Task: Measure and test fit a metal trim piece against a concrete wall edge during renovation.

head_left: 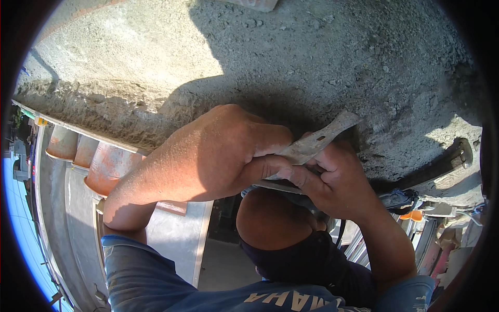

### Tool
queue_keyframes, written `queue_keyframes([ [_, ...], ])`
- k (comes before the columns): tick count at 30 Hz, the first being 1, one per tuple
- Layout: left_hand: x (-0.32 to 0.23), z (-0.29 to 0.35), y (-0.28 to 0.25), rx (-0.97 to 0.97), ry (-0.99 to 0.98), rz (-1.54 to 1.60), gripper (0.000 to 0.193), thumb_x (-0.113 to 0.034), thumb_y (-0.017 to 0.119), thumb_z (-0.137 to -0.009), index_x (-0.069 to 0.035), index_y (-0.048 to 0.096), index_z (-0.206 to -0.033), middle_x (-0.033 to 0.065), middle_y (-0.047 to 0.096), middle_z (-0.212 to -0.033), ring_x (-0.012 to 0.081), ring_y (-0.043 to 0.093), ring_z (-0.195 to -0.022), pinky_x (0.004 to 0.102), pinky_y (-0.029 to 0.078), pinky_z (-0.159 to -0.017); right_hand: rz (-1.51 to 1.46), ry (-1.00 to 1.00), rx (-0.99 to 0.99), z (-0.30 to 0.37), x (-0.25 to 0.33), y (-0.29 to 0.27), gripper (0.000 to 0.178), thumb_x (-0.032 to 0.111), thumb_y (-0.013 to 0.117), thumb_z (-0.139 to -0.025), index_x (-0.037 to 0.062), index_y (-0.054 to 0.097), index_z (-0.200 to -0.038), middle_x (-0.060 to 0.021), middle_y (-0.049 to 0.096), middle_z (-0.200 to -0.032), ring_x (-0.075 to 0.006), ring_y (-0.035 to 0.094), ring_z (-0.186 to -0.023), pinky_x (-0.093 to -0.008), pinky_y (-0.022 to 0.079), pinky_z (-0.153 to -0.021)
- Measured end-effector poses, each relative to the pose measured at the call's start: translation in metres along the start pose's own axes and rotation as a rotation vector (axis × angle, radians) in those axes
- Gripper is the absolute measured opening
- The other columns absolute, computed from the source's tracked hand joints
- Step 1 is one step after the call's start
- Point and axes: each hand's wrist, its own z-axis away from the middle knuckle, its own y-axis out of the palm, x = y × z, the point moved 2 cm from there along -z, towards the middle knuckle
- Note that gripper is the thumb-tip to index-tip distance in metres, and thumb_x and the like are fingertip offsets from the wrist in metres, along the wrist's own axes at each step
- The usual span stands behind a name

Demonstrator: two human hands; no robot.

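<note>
Both my hands meet in the middle of the view around a flat grey metal strip (319, 140). It has a small oblong slot and a slightly flared far end that points up and right. My left hand (254, 148) pinches the strip's lower part between thumb and curled fingers. On the other side, my right hand (335, 179) is closed against the strip, its thumb touching my left thumb. A thin metal edge (280, 186) shows under the hands; I cannot tell whether it belongs to the same piece. My bent knee (275, 218) is just below.
Rough grey concrete (322, 57) lies ahead, partly in shadow, with a broken edge (104, 101) at left. A dark curved metal bar (434, 166) rests on it at right. Rusty curved tiles (109, 169) line a drop at lower left. Assorted clutter (431, 239) lies at lower right.
</note>
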Motion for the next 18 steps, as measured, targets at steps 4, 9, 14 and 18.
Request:
queue_keyframes([
  [4, 0.009, -0.003, 0.009, -0.068, 0.146, 0.063, 0.019, -0.017, 0.072, -0.086, -0.002, 0.060, -0.084, 0.0158, 0.057, -0.066, 0.0387, 0.059, -0.060, 0.0442, 0.042, -0.052, 0.034, 0.068, 0.002, 0.004, -0.003, -0.001, 0.026, 0.015, 0.066, -0.090, -0.0003, 0.060, -0.110, -0.0172, 0.070, -0.083, -0.0336, 0.071, -0.077, -0.0385, 0.054, -0.069],
  [9, 0.009, -0.006, 0.010, -0.025, 0.152, 0.021, 0.020, -0.018, 0.073, -0.085, -0.001, 0.061, -0.086, 0.0148, 0.058, -0.069, 0.0379, 0.060, -0.063, 0.0439, 0.043, -0.053, -0.014, 0.144, 0.015, 0.007, -0.007, -0.001, 0.022, 0.015, 0.069, -0.089, 0.0012, 0.062, -0.104, -0.0093, 0.065, -0.078, -0.0213, 0.063, -0.071, -0.0327, 0.049, -0.064],
  [14, 0.012, 0.003, 0.007, -0.029, 0.170, 0.008, 0.021, -0.019, 0.073, -0.083, -0.002, 0.062, -0.086, 0.0143, 0.058, -0.069, 0.0373, 0.061, -0.063, 0.0443, 0.044, -0.053, 0.071, 0.012, -0.015, 0.003, -0.004, 0.007, 0.018, 0.016, 0.073, -0.088, 0.0026, 0.065, -0.098, -0.0051, 0.060, -0.072, -0.0148, 0.058, -0.064, -0.0305, 0.045, -0.059],
  [18, 0.012, 0.013, -0.001, -0.040, 0.103, -0.014, 0.019, -0.019, 0.071, -0.084, -0.003, 0.061, -0.087, 0.0161, 0.059, -0.070, 0.0396, 0.061, -0.068, 0.0464, 0.045, -0.057, 0.107, 0.029, 0.031, -0.006, -0.002, 0.016, 0.023, 0.018, 0.067, -0.089, -0.0020, 0.058, -0.096, -0.0201, 0.063, -0.072, -0.0363, 0.065, -0.063, -0.0424, 0.049, -0.057],
])
